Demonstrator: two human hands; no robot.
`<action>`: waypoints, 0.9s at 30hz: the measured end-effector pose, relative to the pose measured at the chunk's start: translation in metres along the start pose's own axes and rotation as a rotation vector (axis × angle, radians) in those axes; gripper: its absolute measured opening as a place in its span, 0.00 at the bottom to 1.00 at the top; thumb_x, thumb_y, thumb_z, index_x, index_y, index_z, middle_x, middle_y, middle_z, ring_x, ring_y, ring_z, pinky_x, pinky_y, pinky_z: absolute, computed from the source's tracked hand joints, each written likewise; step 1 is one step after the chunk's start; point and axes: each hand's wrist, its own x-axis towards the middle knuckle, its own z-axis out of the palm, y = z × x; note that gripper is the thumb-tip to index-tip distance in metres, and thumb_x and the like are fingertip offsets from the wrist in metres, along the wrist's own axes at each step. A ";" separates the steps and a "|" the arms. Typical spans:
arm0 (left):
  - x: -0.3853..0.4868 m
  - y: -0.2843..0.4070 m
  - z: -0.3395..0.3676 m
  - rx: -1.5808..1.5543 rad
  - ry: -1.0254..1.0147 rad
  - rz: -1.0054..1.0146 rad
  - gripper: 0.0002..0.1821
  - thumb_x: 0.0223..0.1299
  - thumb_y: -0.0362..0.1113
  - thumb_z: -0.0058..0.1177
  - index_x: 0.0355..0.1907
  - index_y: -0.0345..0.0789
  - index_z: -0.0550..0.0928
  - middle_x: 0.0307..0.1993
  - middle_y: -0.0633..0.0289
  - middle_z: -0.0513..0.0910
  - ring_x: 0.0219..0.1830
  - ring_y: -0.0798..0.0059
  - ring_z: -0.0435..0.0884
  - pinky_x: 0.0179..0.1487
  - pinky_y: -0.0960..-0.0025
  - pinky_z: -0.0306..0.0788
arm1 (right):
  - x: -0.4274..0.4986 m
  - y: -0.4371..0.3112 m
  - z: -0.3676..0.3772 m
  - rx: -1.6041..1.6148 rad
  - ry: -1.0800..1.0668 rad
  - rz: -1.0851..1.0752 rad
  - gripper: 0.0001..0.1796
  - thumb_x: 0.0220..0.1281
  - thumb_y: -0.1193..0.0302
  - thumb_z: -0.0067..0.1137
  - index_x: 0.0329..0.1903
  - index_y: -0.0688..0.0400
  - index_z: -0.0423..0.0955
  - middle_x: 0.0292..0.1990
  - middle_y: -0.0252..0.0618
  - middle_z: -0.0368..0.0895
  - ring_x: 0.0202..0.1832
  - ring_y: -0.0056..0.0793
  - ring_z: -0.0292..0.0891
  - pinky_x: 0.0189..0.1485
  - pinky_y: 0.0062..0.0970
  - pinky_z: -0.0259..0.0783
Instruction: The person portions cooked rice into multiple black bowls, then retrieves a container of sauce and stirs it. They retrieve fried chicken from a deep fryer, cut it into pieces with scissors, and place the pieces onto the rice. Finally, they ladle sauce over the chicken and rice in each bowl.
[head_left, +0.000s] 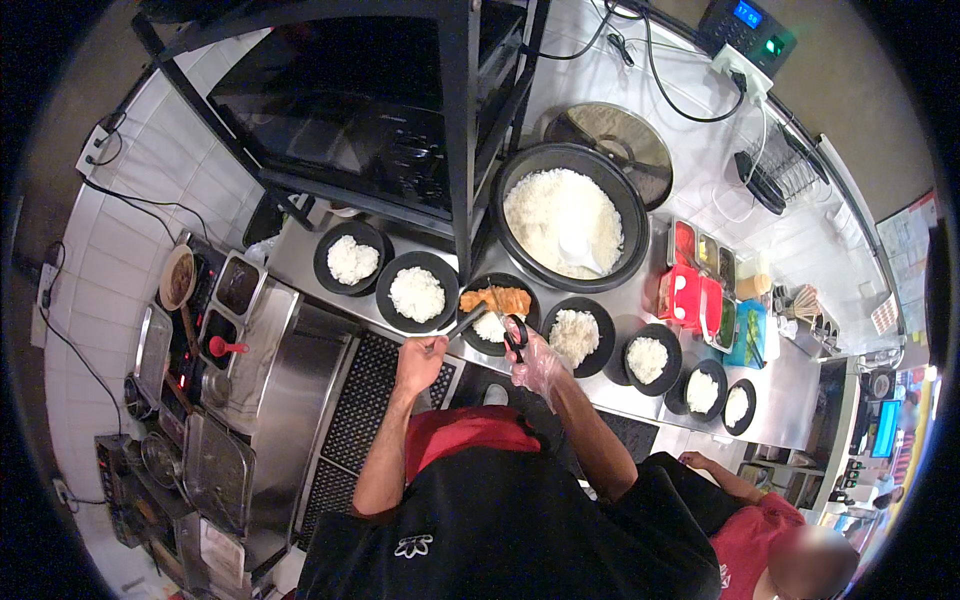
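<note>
My bare left hand (420, 364) grips dark tongs (468, 320), whose tips reach a piece of orange-brown fried food (513, 301). In a clear plastic glove, my right hand (538, 358) holds black-handled scissors (516, 337). The scissor blades lie across the fried piece. Beneath both tools is a black bowl (534, 283) with white rice (489, 328). To its left stands another black bowl of rice (418, 293), and to its right one (576, 337) holding rice with a browner tint. My right hand partly covers the edges of these bowls.
A large black pot of rice (564, 217) with a white paddle (579, 251) stands behind the bowls. A black metal rack (459, 135) rises at the counter's back. Several more rice bowls line the steel counter (787, 397). At right are ingredient containers (684, 296) and a co-worker (757, 540).
</note>
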 end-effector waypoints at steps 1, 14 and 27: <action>-0.001 0.004 -0.001 -0.010 -0.018 -0.034 0.19 0.73 0.42 0.57 0.32 0.25 0.86 0.18 0.67 0.77 0.25 0.87 0.69 0.31 0.71 0.69 | 0.001 -0.001 0.000 -0.006 -0.027 -0.012 0.17 0.70 0.45 0.61 0.36 0.39 0.69 0.23 0.23 0.65 0.14 0.17 0.51 0.18 0.22 0.53; -0.047 0.031 0.011 0.187 0.195 -0.085 0.22 0.74 0.46 0.52 0.37 0.27 0.86 0.31 0.39 0.86 0.36 0.42 0.88 0.40 0.51 0.78 | 0.017 0.013 -0.015 0.024 -0.023 -0.038 0.12 0.71 0.55 0.66 0.41 0.45 0.75 0.20 0.24 0.69 0.12 0.19 0.54 0.17 0.27 0.53; -0.026 0.009 -0.008 0.069 0.127 -0.014 0.16 0.72 0.42 0.57 0.42 0.30 0.89 0.33 0.41 0.87 0.36 0.53 0.91 0.40 0.59 0.79 | -0.031 0.020 -0.027 0.119 -0.100 0.082 0.18 0.75 0.41 0.45 0.39 0.38 0.71 0.22 0.28 0.71 0.12 0.25 0.56 0.21 0.34 0.59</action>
